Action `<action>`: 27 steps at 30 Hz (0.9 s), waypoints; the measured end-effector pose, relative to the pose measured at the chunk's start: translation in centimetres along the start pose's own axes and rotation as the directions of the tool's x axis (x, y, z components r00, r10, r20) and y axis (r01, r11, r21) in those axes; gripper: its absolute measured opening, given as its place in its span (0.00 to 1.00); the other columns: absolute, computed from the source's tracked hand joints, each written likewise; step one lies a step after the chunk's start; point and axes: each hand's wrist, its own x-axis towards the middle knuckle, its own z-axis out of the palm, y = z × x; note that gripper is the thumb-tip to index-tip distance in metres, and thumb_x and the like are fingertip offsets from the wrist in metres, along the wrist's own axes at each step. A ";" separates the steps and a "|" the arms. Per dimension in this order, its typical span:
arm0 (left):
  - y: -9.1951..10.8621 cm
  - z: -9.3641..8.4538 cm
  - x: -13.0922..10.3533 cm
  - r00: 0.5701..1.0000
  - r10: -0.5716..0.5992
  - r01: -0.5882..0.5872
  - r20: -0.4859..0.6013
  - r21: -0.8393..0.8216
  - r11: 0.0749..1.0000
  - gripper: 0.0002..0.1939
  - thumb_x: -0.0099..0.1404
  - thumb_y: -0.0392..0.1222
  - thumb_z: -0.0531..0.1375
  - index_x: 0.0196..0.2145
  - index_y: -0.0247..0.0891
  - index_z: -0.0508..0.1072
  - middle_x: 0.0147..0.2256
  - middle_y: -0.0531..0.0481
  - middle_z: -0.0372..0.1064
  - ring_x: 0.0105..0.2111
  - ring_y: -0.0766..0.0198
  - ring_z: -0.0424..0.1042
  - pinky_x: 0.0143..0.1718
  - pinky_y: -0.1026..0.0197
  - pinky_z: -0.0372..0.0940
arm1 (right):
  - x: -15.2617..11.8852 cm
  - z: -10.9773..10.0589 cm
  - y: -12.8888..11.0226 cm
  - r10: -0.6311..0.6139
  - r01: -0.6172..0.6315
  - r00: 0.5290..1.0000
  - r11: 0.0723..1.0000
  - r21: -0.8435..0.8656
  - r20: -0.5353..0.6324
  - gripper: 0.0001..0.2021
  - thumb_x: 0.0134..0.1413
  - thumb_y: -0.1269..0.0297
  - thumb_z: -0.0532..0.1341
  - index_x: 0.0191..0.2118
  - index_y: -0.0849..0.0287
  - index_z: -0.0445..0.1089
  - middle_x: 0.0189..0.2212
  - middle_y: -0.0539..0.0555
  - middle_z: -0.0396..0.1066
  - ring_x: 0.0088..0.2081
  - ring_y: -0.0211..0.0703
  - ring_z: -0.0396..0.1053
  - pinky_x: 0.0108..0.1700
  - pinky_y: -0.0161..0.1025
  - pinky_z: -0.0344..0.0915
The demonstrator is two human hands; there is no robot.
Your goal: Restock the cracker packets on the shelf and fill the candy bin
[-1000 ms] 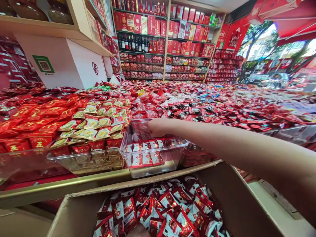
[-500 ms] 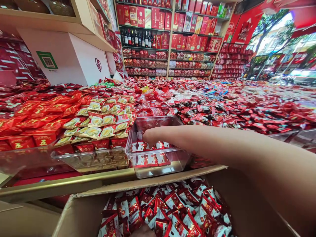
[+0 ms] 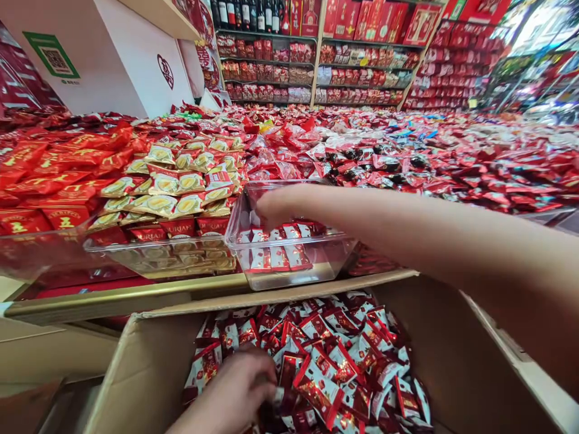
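My left hand (image 3: 246,380) is down inside an open cardboard box (image 3: 149,355), its fingers curled at a small red-and-white wrapped candy (image 3: 283,399) that is smeared by motion. Around it lies a loose heap of the same wrapped candies (image 3: 321,386). My right arm reaches across from the right, and my right hand (image 3: 278,208) dips into a clear plastic bin (image 3: 298,277). Its fingers point down and are mostly hidden. Several red-and-white candies (image 3: 279,256) stand in rows at the bin's front wall, beside and below that hand.
Left of the bin, gold durian packets (image 3: 165,202) fill another clear bin, with red packets (image 3: 67,205) farther left. Heaps of wrapped sweets (image 3: 452,166) spread behind and to the right. A gold-coloured edge (image 3: 136,298) runs along the display, above the box. Stocked shelves (image 3: 271,72) stand behind.
My left hand has come into fuller view, over the candies in the box. The view has tilted down. My right hand stays in the clear bin.
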 end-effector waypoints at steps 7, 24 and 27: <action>3.1 -1.9 -1.1 0.966 -0.154 0.032 -0.208 -0.492 0.870 0.11 0.57 0.49 0.54 0.28 0.38 0.62 0.22 0.58 0.59 0.21 0.70 0.58 0.23 0.67 0.56 | -11.2 -2.3 -6.0 -0.014 0.134 0.924 0.948 0.290 -0.383 0.14 0.56 0.62 0.49 0.35 0.62 0.69 0.28 0.48 0.66 0.35 0.36 0.66 0.37 0.33 0.59; 5.7 -0.2 -2.0 0.939 -0.163 -0.134 -0.304 -0.757 0.639 0.12 0.46 0.43 0.67 0.27 0.37 0.70 0.24 0.54 0.72 0.26 0.67 0.68 0.30 0.67 0.63 | -14.3 13.3 -10.3 0.223 -0.050 0.974 0.034 0.998 0.041 0.13 0.45 0.55 0.60 0.30 0.61 0.63 0.24 0.50 0.66 0.25 0.34 0.61 0.29 0.33 0.59; 5.7 -0.5 -1.9 0.944 -0.234 -0.089 -0.231 -0.864 0.496 0.13 0.47 0.43 0.67 0.29 0.37 0.69 0.25 0.54 0.72 0.26 0.66 0.68 0.29 0.66 0.64 | -15.2 12.2 -11.2 0.266 0.105 0.881 0.695 0.712 -0.390 0.12 0.50 0.61 0.58 0.40 0.60 0.62 0.36 0.56 0.67 0.34 0.41 0.63 0.33 0.37 0.61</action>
